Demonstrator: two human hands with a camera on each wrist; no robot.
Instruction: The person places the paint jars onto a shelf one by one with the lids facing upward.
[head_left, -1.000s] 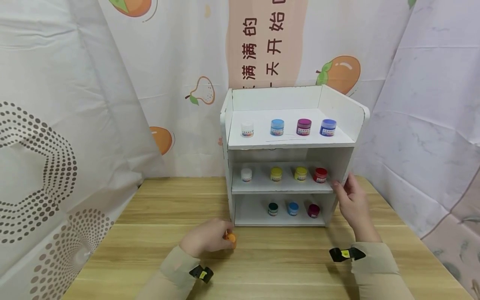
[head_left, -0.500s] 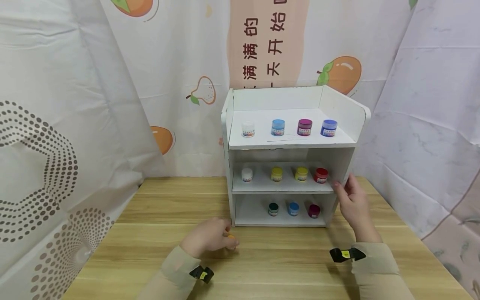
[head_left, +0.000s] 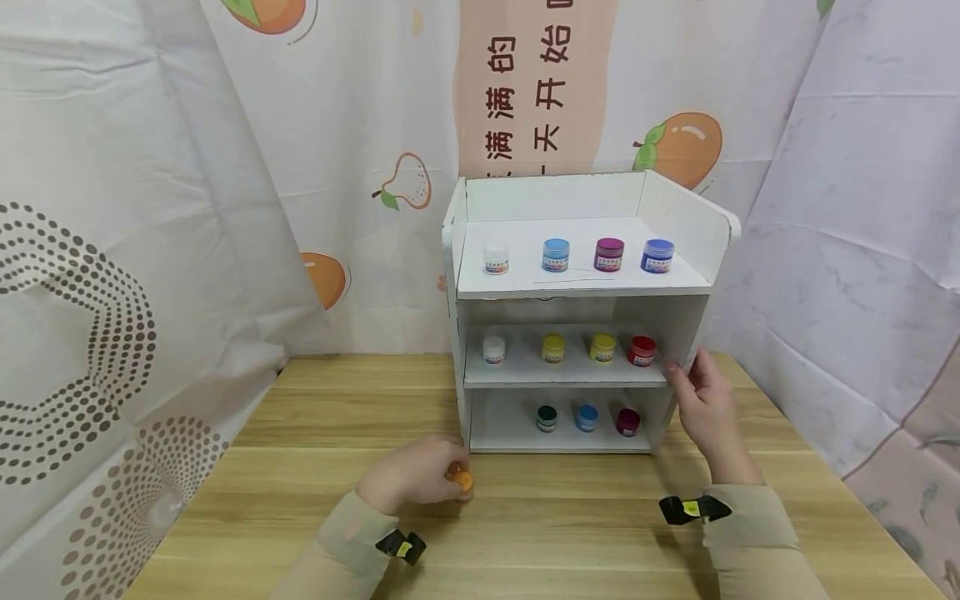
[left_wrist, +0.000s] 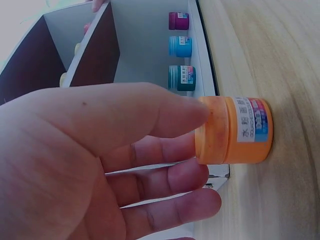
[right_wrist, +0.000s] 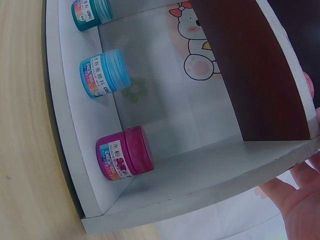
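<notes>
In the head view my left hand (head_left: 417,473) is at the shelf's front left corner, holding an orange paint jar (head_left: 463,481). The left wrist view shows the thumb and fingers pinching the lid end of this jar (left_wrist: 250,131), its base right at the wooden table. My right hand (head_left: 708,408) grips the right side wall of the white shelf unit (head_left: 551,200) at middle-board height. On the bottom board stand a dark green jar (head_left: 547,418), a blue jar (head_left: 587,417) and a magenta jar (right_wrist: 125,154).
On the middle board are a white jar (head_left: 493,350), two yellow jars (head_left: 552,348) and a red jar (head_left: 641,351). White, light blue, purple (head_left: 609,255) and dark blue (head_left: 657,256) jars occupy the top. Printed curtains (head_left: 360,100) hang behind the wooden table (head_left: 337,400).
Half a second ago the left fingers covered most of the orange jar; now the hand has turned slightly and more of the jar shows. The right hand and shelf stay put.
</notes>
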